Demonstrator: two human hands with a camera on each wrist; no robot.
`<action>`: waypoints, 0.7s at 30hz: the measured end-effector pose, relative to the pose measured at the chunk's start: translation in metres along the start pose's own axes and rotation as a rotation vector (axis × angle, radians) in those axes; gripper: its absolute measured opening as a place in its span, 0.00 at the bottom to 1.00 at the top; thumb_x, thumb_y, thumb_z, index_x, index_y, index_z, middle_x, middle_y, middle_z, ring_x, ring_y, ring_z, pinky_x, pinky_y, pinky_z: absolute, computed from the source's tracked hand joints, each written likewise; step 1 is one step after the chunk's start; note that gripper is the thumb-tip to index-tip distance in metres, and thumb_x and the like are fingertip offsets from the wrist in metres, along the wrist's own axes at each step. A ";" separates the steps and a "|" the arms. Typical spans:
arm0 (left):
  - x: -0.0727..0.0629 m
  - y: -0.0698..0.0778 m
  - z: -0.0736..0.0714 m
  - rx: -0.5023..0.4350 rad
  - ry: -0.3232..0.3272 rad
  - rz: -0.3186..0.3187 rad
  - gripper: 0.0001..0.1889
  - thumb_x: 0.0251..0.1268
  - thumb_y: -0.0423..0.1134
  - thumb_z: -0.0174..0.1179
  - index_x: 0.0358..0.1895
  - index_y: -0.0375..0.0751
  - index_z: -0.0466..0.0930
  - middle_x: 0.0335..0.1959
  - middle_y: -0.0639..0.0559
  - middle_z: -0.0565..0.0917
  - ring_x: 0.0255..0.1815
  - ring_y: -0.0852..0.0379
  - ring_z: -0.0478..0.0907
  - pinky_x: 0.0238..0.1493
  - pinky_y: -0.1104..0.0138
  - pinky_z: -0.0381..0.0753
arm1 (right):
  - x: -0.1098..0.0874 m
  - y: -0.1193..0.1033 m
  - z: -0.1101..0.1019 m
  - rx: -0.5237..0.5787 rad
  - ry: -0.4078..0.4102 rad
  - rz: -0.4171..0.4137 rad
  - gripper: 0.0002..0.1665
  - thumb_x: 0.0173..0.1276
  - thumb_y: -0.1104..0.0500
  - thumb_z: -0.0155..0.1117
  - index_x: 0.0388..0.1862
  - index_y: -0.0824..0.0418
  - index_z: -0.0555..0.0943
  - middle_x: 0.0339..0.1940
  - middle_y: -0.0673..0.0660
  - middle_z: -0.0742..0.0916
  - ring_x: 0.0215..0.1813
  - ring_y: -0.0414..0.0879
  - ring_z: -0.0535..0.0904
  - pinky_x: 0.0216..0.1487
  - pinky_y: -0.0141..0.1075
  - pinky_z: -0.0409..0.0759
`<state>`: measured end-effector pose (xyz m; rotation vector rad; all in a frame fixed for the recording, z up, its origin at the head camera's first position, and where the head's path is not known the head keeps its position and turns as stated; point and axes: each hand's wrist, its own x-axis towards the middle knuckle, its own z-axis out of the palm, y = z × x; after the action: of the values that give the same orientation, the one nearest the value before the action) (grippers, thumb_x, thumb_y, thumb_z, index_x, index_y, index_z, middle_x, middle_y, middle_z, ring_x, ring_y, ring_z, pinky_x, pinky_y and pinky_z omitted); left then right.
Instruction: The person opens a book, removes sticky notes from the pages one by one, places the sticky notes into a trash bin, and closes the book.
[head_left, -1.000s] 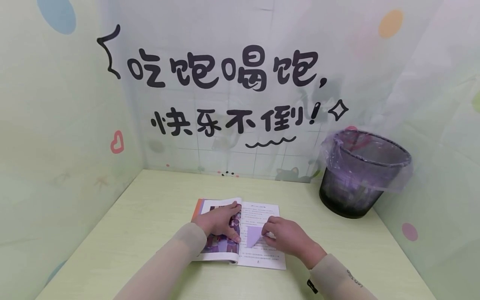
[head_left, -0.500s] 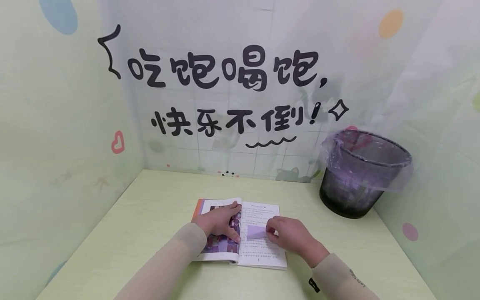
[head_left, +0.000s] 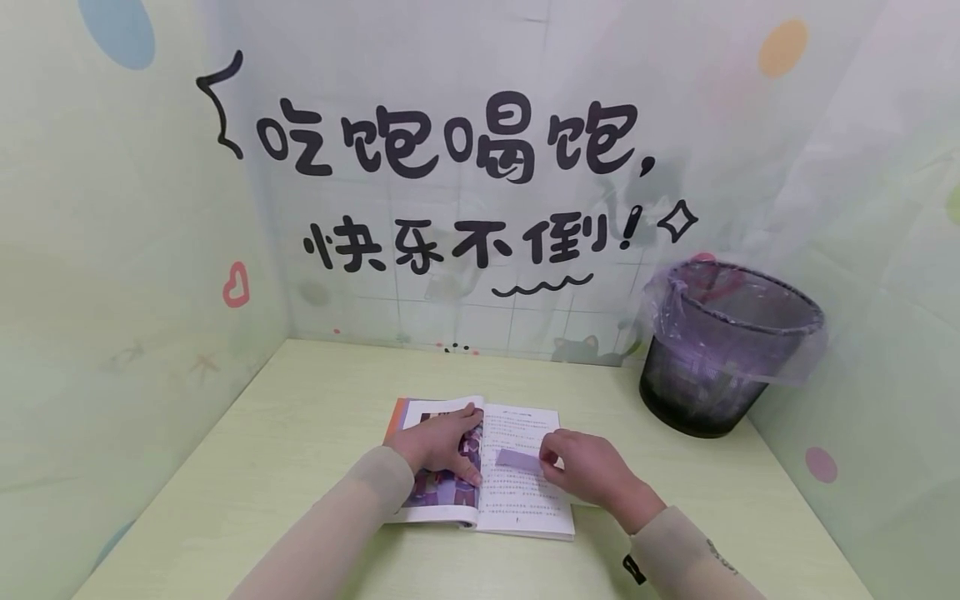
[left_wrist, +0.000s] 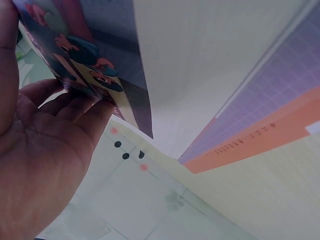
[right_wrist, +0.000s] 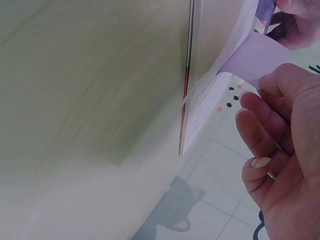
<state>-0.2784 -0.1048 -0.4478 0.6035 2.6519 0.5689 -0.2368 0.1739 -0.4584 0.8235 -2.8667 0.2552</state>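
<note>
An open book (head_left: 525, 508) lies on the table, a colour picture on its left page and print on its right. My left hand (head_left: 431, 442) rests on the picture page with thumb and fingers spread. The left wrist view has that hand (left_wrist: 50, 130) flat against the picture (left_wrist: 90, 55). Over the right page, my right hand (head_left: 588, 471) pinches the right end of a purple sticky note (head_left: 516, 460). In the right wrist view the note (right_wrist: 257, 60) bends away from the page, its outer corner between thumb and finger of the right hand (right_wrist: 285, 130).
A black mesh bin (head_left: 697, 392) with a purple plastic liner (head_left: 750, 346) stands at the back right of the pale table (head_left: 247, 467). Printed fabric walls (head_left: 480, 325) with large dark lettering enclose the table at the back and both sides.
My right hand has shifted slightly to the right, drawing up the note's right side, so less of the note lies over the page. My left hand has stayed in place.
</note>
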 end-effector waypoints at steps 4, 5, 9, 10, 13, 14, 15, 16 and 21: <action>-0.001 0.000 0.000 0.001 0.001 -0.003 0.63 0.56 0.59 0.83 0.90 0.42 0.56 0.92 0.40 0.52 0.91 0.37 0.56 0.90 0.46 0.60 | 0.000 0.002 -0.001 0.003 -0.004 0.007 0.06 0.73 0.55 0.75 0.36 0.48 0.85 0.34 0.41 0.87 0.33 0.34 0.76 0.36 0.33 0.80; -0.001 0.000 0.000 0.000 0.001 -0.003 0.63 0.56 0.59 0.83 0.90 0.42 0.56 0.92 0.40 0.53 0.91 0.37 0.56 0.90 0.46 0.60 | 0.000 0.003 -0.001 0.006 -0.003 0.009 0.06 0.73 0.55 0.75 0.36 0.48 0.85 0.34 0.41 0.87 0.33 0.34 0.76 0.36 0.33 0.80; 0.000 0.000 0.000 0.002 0.004 -0.002 0.63 0.56 0.58 0.84 0.90 0.42 0.56 0.92 0.40 0.53 0.91 0.37 0.56 0.90 0.46 0.60 | 0.000 0.004 -0.002 0.008 0.001 0.021 0.06 0.73 0.55 0.75 0.36 0.48 0.85 0.34 0.41 0.87 0.33 0.33 0.76 0.36 0.33 0.80; -0.001 0.000 0.000 0.002 0.003 -0.001 0.63 0.56 0.58 0.84 0.90 0.42 0.56 0.92 0.40 0.53 0.91 0.37 0.56 0.90 0.46 0.60 | 0.000 0.004 -0.002 0.008 0.002 0.025 0.06 0.73 0.55 0.75 0.36 0.48 0.85 0.34 0.41 0.87 0.33 0.33 0.76 0.36 0.33 0.80; 0.000 0.000 0.001 0.004 0.003 0.000 0.63 0.56 0.58 0.84 0.90 0.42 0.56 0.92 0.40 0.53 0.91 0.37 0.57 0.90 0.46 0.60 | -0.001 0.005 -0.003 0.010 0.002 0.034 0.06 0.73 0.55 0.75 0.36 0.48 0.85 0.34 0.41 0.87 0.33 0.34 0.75 0.36 0.32 0.80; 0.000 0.000 0.001 0.004 0.003 0.000 0.62 0.56 0.58 0.83 0.90 0.42 0.56 0.92 0.40 0.53 0.91 0.37 0.56 0.90 0.46 0.60 | -0.001 0.005 -0.004 0.011 0.002 0.033 0.06 0.73 0.55 0.75 0.36 0.48 0.85 0.34 0.41 0.87 0.33 0.34 0.75 0.36 0.32 0.80; -0.001 0.000 0.000 0.004 0.003 0.000 0.62 0.56 0.58 0.83 0.90 0.42 0.56 0.92 0.40 0.53 0.91 0.37 0.56 0.90 0.46 0.60 | -0.001 0.005 -0.004 0.012 0.002 0.034 0.06 0.73 0.55 0.75 0.36 0.48 0.85 0.34 0.41 0.87 0.32 0.34 0.75 0.36 0.32 0.80; -0.001 0.000 0.000 0.004 0.002 0.000 0.62 0.57 0.58 0.83 0.90 0.42 0.56 0.92 0.40 0.53 0.91 0.37 0.56 0.90 0.46 0.60 | -0.001 0.005 -0.004 0.011 0.002 0.034 0.06 0.73 0.55 0.75 0.36 0.48 0.85 0.34 0.41 0.87 0.32 0.34 0.75 0.36 0.32 0.79; -0.002 0.000 -0.001 0.004 0.002 0.007 0.62 0.57 0.58 0.83 0.90 0.41 0.56 0.92 0.40 0.53 0.91 0.37 0.56 0.90 0.46 0.59 | -0.002 0.008 -0.006 0.003 0.013 0.040 0.07 0.73 0.55 0.76 0.36 0.48 0.84 0.34 0.41 0.86 0.32 0.35 0.74 0.35 0.31 0.79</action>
<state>-0.2770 -0.1056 -0.4466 0.6135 2.6543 0.5663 -0.2388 0.1824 -0.4539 0.7634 -2.8738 0.2684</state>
